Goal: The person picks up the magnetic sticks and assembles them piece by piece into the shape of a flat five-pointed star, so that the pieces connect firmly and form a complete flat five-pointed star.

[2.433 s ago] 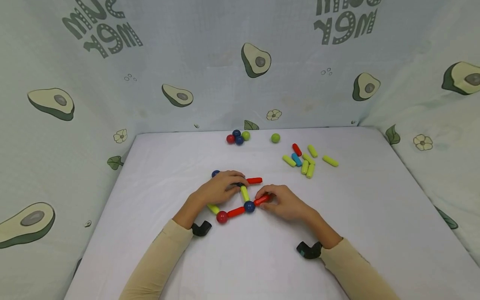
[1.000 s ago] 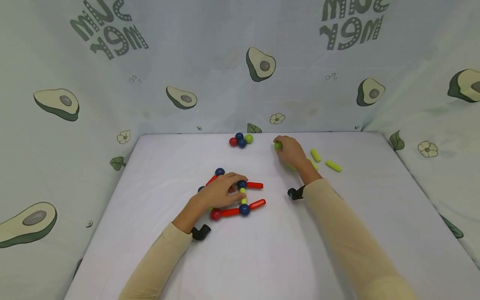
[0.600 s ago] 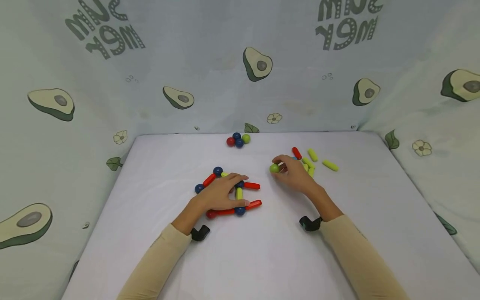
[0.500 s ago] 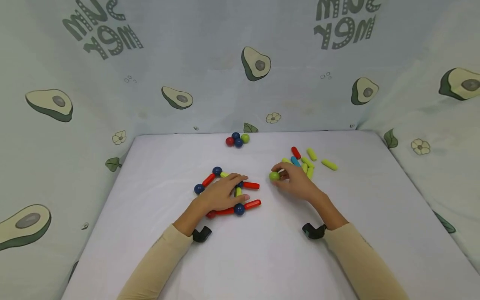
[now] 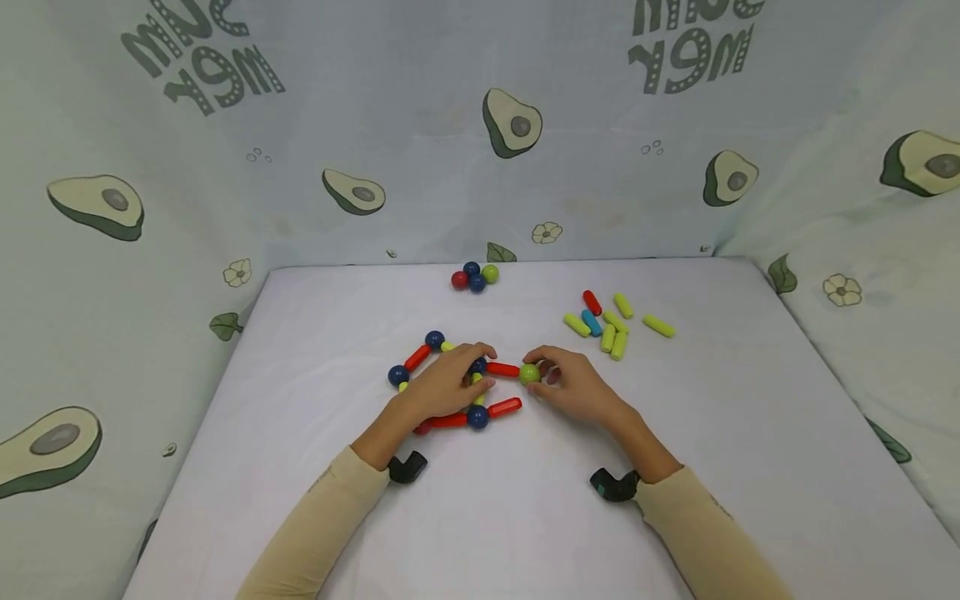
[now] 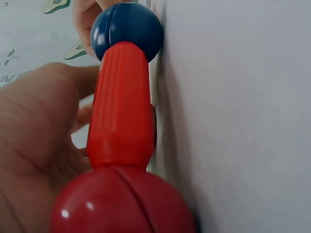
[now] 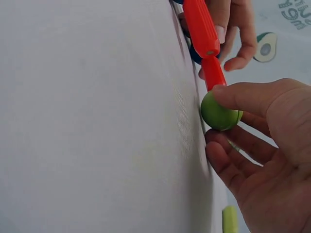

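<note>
A ball-and-rod toy frame of blue and red balls with red and yellow-green rods lies on the white table (image 5: 525, 517). My left hand (image 5: 438, 383) covers its middle, with thumb and fingers curled round the blue ball (image 5: 477, 366). Close in the left wrist view are a red ball (image 6: 121, 206), a red rod (image 6: 121, 107) and a second blue ball (image 6: 131, 29). Between thumb and fingers, my right hand (image 5: 573, 387) pinches a green ball (image 7: 219, 112) at the free end of a red rod (image 5: 502, 369). Another red rod (image 5: 505, 407) sticks out nearer me.
At the back edge sit a loose red ball (image 5: 459, 280), two blue balls (image 5: 477, 283) and a green ball (image 5: 490, 273). Right of the hands lie several yellow-green rods (image 5: 618, 345), a blue rod (image 5: 591, 322) and a red rod (image 5: 592, 302). An avocado-print cloth (image 5: 435, 125) hangs behind.
My right hand left the front red rod, took the green ball from the back of the table, and brought it left to the other red rod's end. The left hand stays on the frame.
</note>
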`<state>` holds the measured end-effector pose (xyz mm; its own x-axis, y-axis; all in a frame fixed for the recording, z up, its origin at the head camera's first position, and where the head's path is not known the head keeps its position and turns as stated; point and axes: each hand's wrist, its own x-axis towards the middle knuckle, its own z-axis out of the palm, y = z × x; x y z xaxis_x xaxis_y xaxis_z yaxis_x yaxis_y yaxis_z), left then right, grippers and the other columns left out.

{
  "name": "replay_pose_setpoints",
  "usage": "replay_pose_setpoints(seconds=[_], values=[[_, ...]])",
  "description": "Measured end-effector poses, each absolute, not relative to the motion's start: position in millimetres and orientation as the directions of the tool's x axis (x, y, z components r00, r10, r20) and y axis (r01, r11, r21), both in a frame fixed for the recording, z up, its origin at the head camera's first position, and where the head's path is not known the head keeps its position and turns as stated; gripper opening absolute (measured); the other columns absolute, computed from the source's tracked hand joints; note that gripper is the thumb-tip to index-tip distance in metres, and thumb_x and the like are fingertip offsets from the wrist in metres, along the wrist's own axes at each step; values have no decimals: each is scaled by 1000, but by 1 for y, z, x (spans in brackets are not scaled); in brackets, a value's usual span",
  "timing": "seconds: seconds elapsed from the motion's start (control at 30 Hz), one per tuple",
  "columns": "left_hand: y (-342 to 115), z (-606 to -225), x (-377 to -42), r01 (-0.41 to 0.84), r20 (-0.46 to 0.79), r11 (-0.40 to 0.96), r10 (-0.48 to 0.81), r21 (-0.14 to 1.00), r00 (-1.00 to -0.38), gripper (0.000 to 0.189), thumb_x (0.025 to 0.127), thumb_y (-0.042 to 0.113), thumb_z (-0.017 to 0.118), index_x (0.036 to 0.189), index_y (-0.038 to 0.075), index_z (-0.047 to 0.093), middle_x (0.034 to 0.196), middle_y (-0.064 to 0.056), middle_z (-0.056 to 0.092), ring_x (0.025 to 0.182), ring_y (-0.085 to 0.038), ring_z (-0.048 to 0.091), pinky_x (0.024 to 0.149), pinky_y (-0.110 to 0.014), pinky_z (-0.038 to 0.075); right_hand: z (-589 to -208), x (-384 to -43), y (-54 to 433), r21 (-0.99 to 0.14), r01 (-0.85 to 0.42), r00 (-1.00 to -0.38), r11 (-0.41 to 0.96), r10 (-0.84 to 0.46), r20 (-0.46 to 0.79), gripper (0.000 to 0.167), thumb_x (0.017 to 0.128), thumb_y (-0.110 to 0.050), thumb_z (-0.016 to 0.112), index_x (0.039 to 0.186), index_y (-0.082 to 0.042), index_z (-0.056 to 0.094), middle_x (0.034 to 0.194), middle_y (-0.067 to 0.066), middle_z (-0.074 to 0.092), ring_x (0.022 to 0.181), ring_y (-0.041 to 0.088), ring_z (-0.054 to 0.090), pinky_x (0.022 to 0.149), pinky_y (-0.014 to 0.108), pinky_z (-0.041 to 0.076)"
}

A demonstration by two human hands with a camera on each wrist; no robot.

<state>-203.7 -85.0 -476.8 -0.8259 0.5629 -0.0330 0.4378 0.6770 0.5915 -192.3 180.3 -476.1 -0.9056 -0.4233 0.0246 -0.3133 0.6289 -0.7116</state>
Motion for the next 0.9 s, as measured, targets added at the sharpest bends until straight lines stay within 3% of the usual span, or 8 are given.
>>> replay_pose_setpoints(seconds=[0.1, 0.27, 0.37, 0.5, 0.63, 0.9], values=[[-84, -473, -201, 444, -30, 664, 575, 602, -818, 43, 97, 49, 67, 130, 24, 55, 128, -2, 59, 97, -16, 58, 86, -32, 53, -477, -191, 181, -717, -316, -908, 621, -417, 38, 36, 92, -14, 78, 126, -11, 65, 114, 1, 70, 100, 17, 64, 91, 37, 56], [-81, -468, -196, 445, -50, 684, 574, 578, -817, 49, 87, 65, 70, 114, 26, 59, 151, -2, 49, 121, -20, 57, 98, -39, 53, -478, -189, 183, -725, -315, -909, 612, -415, 44, 42, 93, -12, 76, 133, -8, 63, 120, 5, 70, 103, 20, 65, 92, 40, 57], [-76, -468, -190, 430, -80, 719, 555, 546, -828, 50, 81, 72, 72, 103, 28, 60, 162, -2, 40, 115, -25, 65, 86, -40, 56, -479, -189, 184, -724, -307, -909, 618, -416, 30, 44, 94, -11, 75, 136, -10, 63, 120, 4, 69, 103, 20, 64, 93, 40, 56], [-67, -468, -182, 417, -91, 753, 529, 509, -844, 41, 80, 65, 77, 89, 29, 59, 165, -6, 36, 113, -32, 67, 74, -40, 52, -480, -188, 184, -730, -303, -908, 613, -418, 26, 41, 94, -10, 74, 135, -12, 65, 118, 4, 69, 102, 20, 63, 93, 41, 56], [-63, -467, -178, 381, -83, 766, 488, 518, -869, 29, 83, 52, 80, 84, 29, 62, 165, -6, 38, 129, -37, 60, 80, -41, 53, -482, -188, 184, -735, -304, -908, 606, -418, 31, 41, 94, -10, 74, 134, -12, 65, 118, 4, 69, 102, 20, 63, 93, 41, 56], [-64, -466, -179, 344, -78, 757, 459, 556, -885, 23, 86, 48, 80, 80, 30, 66, 161, -2, 43, 121, -33, 64, 83, -42, 54, -480, -185, 184, -733, -306, -910, 607, -413, 38, 40, 93, -10, 75, 131, -11, 66, 117, 4, 70, 100, 18, 63, 92, 39, 56]])
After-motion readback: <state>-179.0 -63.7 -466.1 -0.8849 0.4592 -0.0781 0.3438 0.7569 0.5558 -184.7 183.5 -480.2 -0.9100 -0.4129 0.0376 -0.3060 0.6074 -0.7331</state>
